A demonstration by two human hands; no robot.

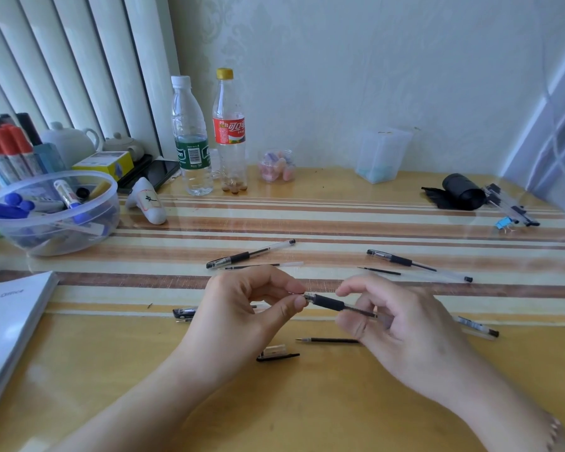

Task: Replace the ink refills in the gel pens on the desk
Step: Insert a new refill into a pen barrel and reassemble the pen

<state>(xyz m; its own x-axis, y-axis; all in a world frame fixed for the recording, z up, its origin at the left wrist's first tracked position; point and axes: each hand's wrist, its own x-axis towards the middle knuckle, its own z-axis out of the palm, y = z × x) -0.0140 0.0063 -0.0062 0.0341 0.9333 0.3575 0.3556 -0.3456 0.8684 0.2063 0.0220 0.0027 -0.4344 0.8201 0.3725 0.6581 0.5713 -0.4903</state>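
Gel pens: one assembled pen (250,254) left of desk (144,370) centre with a loose refill (258,265) beside it. Left hand (242,308) pinches the tip end of the pen in work (328,302); right hand (402,324) grips its barrel, above the desk's middle. Cap (276,353) and spare refill (328,340) lie below. Right pen (418,265) looks whole. Judging: midway, tip being screwed, capping left.

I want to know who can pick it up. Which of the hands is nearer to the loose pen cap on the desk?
Left. The left hand is above the pen cap, slightly to its left; the right hand is further off to its right. Both hold the pen.
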